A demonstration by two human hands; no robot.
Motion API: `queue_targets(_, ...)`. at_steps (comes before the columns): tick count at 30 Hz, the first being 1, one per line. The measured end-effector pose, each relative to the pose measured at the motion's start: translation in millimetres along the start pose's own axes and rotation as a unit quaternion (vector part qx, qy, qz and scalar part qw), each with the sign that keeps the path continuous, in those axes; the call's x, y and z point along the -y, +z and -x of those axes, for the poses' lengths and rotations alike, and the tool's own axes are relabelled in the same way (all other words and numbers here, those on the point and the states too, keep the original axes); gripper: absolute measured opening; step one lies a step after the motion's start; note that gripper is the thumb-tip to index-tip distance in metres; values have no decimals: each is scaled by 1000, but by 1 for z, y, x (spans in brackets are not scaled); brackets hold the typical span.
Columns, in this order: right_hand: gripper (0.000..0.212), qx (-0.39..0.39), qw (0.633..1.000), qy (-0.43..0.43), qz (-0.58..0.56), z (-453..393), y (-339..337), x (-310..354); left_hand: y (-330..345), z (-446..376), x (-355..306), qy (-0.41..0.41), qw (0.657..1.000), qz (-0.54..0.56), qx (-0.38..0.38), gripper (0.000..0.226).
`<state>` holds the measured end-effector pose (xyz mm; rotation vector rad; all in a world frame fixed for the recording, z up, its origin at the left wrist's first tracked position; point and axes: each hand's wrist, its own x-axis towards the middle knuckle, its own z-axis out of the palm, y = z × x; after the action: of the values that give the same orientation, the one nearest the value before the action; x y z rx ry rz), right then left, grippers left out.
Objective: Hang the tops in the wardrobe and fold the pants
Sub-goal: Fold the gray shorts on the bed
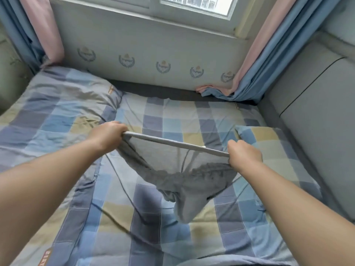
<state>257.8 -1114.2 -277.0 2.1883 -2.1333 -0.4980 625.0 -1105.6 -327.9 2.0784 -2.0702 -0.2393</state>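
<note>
Two bare arms reach in from the bottom corners of the frame and meet near the middle. The left hand (108, 134) is a closed fist, knuckles up, gripping one end of the waistband of the grey pants (184, 181). The right hand (244, 155) is also curled tight and holds the other end of the waistband. Both arms are almost straight, and the hands are well apart, so the band is pulled into a tight line between them. It slopes down a little from the left hand to the right hand.

The rest of the pants hangs down below the band in the middle of the frame. The cloth bunches up, and the low end seems to touch the bed cover (134, 227), but it is hard to be sure.

The bed cover has blue, yellow and grey squares. A pillow (269, 139) in the same squares lies at the right, just beyond the right hand. A folded quilt (57, 104) lies at the upper left. Blue and pink curtains (269, 54) hang at the upper right, beside the window (192, 4) at the top.
</note>
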Motion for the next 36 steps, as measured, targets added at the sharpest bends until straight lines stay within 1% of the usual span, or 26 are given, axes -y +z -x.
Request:
queue_targets(2,24,31,999,28,24,7,-3,-13,-10,9,16,-17,999,-27,6,22)
queue_targets(4,25,64,996,59,38,15,-6,-28,-16,20,29,-32,998,-51,-15,19)
queue_targets(6,24,98,991,85,10,21,-5,-43,-16,28,36,-71,996,-44,-29,21)
queue_targets(7,22,115,988,95,-27,25,-4,-48,-18,31,36,-109,994,1,-20,25)
queue_targets(8,20,126,984,103,-77,25,-2,-52,-19,31,34,-163,982,98,4,32)
queue_targets(9,20,128,974,118,-142,28,0,-54,-21,33,29,-211,951,224,40,39)
queue_targets(10,22,121,958,140,-218,30,0,-54,-23,36,22,-253,900,347,70,44)
queue_targets(11,25,106,934,167,-296,31,0,-54,-26,38,16,-277,854,433,82,47)
queue_targets(13,32,62,862,226,-450,31,2,-52,-33,40,6,-270,817,502,82,46)
queue_targets(14,34,45,810,250,-529,30,2,-50,-38,40,3,-256,805,530,75,44)
queue_targets(16,38,36,703,278,-653,31,4,-45,-47,39,-3,-235,762,600,67,38)
queue_targets(17,38,36,675,281,-681,30,5,-44,-51,38,-4,-228,743,626,67,35)
queue_targets(18,35,36,667,276,-691,28,6,-43,-55,36,-5,-223,734,638,70,33)
queue_targets(19,32,39,676,268,-686,28,7,-41,-56,36,-4,-227,731,640,65,32)
queue_targets(20,29,36,702,251,-666,27,6,-41,-57,33,-3,-238,728,642,45,32)
queue_targets(21,28,28,762,225,-607,27,7,-43,-57,30,-1,-260,719,644,16,32)
queue_targets(23,28,22,928,145,-342,31,6,-50,-57,28,6,-317,687,651,-58,30)
queue_targets(24,29,26,974,110,-197,36,5,-52,-56,27,10,-336,671,654,-94,29)
queue_targets(25,30,35,989,94,-107,40,5,-53,-55,27,16,-349,659,655,-124,29)
queue_targets(26,28,52,992,93,-59,44,6,-55,-54,28,22,-359,652,652,-145,30)
queue_targets(28,19,107,985,112,-73,48,11,-54,-52,30,35,-375,650,639,-168,30)
queue_targets(29,15,132,970,137,-152,47,15,-52,-50,32,41,-383,654,630,-171,30)
queue_targets(30,13,156,936,178,-260,47,17,-50,-47,33,45,-392,659,620,-167,30)
queue_targets(31,13,176,885,220,-372,47,19,-46,-44,35,50,-402,668,605,-159,30)
queue_targets(33,18,186,781,268,-533,44,23,-42,-34,36,56,-411,693,577,-133,30)
queue_targets(36,25,162,664,273,-677,23,28,-36,-17,30,59,-416,715,551,-112,28)
